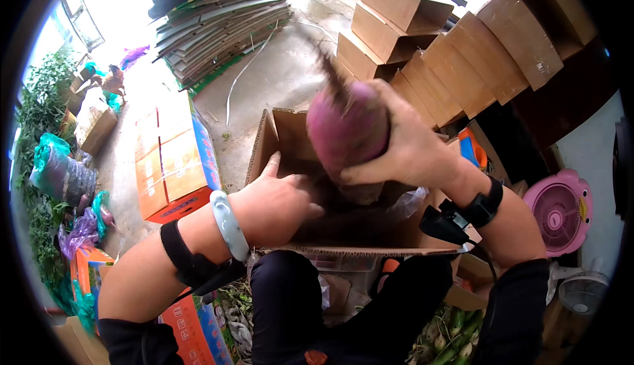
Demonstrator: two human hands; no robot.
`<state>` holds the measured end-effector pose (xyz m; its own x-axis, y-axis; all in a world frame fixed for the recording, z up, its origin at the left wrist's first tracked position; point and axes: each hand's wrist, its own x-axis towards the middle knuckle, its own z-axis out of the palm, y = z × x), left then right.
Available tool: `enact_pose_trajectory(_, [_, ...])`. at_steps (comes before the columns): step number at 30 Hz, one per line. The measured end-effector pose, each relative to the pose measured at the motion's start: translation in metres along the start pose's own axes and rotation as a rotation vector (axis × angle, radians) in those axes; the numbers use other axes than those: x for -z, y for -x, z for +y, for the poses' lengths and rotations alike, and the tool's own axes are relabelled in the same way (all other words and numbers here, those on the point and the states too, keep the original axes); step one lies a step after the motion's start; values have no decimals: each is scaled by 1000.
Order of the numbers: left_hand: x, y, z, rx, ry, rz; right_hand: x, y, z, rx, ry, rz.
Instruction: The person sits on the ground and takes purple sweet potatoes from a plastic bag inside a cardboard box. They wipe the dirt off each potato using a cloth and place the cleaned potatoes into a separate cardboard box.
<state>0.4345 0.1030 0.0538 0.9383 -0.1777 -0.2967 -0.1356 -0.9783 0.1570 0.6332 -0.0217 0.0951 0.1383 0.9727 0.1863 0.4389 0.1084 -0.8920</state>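
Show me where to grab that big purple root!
Probably around the fat, rounded middle of the purple root, from the right, where the right hand holds it. That bulge gives fingers plenty to wrap around. The thin, stringy tail pointing up looks like a poorer handle.

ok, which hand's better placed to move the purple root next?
Likely right: the right hand has the purple root in its grip, over the open carton; the left hand isn't holding it.
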Motion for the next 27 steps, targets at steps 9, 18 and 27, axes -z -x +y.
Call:
enact_pose_trajectory(9, [6, 8, -4, 114, -256, -105, -33, -20, 86, -167, 116, -422])
enact_pose_trajectory(18, [1, 16, -12, 88, -166, 24, -62, -2, 163, -355, 378, -661])
enact_pose_trajectory(27, [-11, 21, -21, 27, -73, 151, -120, 11, 203, -225, 337, -856])
